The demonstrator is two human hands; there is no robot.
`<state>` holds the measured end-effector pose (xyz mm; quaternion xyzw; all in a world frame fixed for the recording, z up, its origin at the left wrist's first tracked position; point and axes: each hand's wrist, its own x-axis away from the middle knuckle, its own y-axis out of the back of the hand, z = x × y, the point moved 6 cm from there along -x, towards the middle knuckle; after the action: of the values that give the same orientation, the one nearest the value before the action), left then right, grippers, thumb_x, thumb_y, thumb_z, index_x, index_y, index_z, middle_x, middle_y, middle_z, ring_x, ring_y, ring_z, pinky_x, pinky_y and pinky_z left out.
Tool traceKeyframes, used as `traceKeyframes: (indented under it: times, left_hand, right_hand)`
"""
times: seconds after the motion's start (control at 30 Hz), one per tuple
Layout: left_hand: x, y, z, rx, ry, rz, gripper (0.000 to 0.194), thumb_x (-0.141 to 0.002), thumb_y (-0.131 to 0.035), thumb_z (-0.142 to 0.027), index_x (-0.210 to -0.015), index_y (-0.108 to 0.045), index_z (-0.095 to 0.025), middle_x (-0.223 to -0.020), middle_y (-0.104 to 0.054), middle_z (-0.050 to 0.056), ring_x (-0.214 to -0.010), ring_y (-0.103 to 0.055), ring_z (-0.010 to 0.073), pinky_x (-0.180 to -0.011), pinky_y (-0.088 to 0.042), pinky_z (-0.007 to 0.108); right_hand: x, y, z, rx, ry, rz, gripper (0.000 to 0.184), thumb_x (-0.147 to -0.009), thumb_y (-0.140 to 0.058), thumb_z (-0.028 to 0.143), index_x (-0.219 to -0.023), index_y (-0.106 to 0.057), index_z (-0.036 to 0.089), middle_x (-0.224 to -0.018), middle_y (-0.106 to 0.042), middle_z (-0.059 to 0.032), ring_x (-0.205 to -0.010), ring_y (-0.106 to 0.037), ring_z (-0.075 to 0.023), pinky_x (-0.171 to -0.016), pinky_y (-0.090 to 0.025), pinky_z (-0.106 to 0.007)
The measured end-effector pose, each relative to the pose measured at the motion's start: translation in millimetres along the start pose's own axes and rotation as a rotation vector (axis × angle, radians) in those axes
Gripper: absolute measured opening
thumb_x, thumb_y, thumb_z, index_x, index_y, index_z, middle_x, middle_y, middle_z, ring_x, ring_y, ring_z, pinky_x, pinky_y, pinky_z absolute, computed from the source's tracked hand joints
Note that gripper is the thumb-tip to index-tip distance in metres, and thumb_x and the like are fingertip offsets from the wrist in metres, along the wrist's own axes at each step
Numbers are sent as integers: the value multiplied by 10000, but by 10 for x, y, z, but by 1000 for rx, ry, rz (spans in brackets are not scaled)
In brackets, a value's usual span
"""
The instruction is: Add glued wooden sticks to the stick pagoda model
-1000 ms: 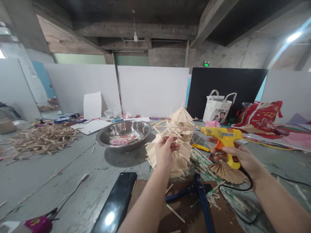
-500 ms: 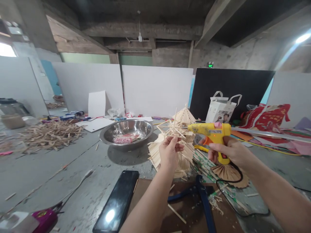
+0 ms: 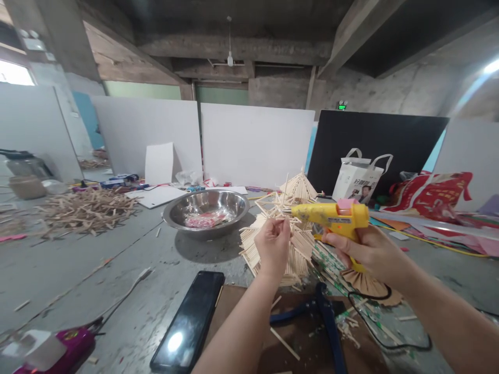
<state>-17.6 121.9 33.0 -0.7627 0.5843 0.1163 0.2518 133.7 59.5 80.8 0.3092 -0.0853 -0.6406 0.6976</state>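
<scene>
My right hand (image 3: 370,249) is wrapped around the grip of a yellow hot glue gun (image 3: 331,214), its nozzle pointing left. The nozzle tip is just above the fingertips of my left hand (image 3: 274,246), which is closed in a pinch. Whatever those fingers hold is too small or hidden to make out. Directly behind my left hand stands a model of thin wooden sticks (image 3: 251,244), with slatted, roof-like panels and loose-looking sticks poking up. A pointed stick roof (image 3: 299,186) rises behind it. A clear glue stick (image 3: 409,218) extends from the gun's back.
Blue-handled pliers (image 3: 327,322) lie on a brown board (image 3: 234,317), beside a black phone (image 3: 189,322). Left of the model sits a steel basin (image 3: 171,221) with plastic packets. Farther left is a pile of wooden sticks (image 3: 88,210). The gun's black cable (image 3: 374,332) loops at right.
The glue gun has moved slightly left and down, bringing its nozzle closer to my left fingertips. My left hand has curled tighter and turned a little. The camera view has shifted slightly.
</scene>
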Motion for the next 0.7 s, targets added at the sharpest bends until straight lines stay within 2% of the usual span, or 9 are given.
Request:
traceKeyframes:
  times: [0.13,0.27,0.43,0.57,0.7]
  left_hand:
    - [-12,61,-96,-304,-209,-18,110,-680,-522,-286,-637,-543,-187,-489,-485,-33,-460,-445,77,-492,-345,189]
    - [-1,61,-215,-532,-352,-20,93,-685,-506,-231,-611,-539,-185,-470,-464,-39,-455,-426,75,-498,-320,187]
    - [21,25,-299,-629,-437,-9,81,-680,-503,-192,-611,-543,-177,-497,-490,-28,-467,-440,79,-493,-313,186]
    - [29,11,-334,-655,-483,-8,102,-676,-504,-178,-575,-518,-175,-491,-483,-28,-463,-434,78,-484,-306,186]
    - [38,8,-373,-664,-521,-10,105,-668,-505,-163,-564,-505,-173,-477,-467,-33,-452,-420,74,-477,-302,184]
  right_hand:
    - [130,-1,-15,-43,62,-34,160,-712,-515,354,-684,-525,197,-465,-417,35,-400,-398,-90,-360,-332,-215]
    - [179,1,-30,-26,98,-62,112,-692,-543,304,-736,-549,201,-517,-439,24,-423,-407,-97,-355,-355,-215]
    - [199,16,-1,-1,139,-84,142,-691,-547,284,-808,-575,208,-532,-485,20,-450,-441,-111,-380,-390,-221]
    - [194,21,49,-10,193,-95,236,-693,-542,302,-905,-584,207,-659,-584,-6,-602,-537,-163,-491,-458,-257]
    - [177,14,29,25,199,-85,254,-701,-535,306,-930,-586,208,-668,-602,-8,-687,-561,-190,-558,-482,-277]
